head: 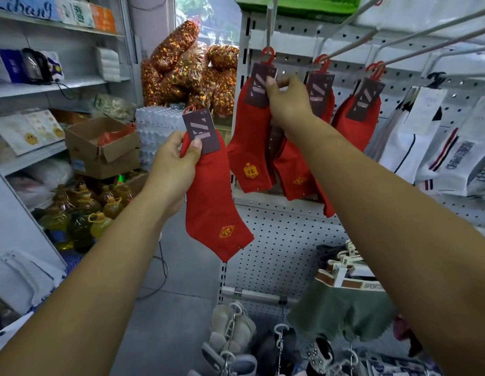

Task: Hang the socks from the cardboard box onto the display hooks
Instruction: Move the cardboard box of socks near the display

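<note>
Left hand (pixel 179 158) pinches the card header of loose red sock (pixel 212 210), held in the air left of the rack; right hand (pixel 286 103) pinches the header of hung red sock (pixel 249 158) on display hook (pixel 269 28); cardboard box (pixel 100 147) sits well apart, far left.
</note>
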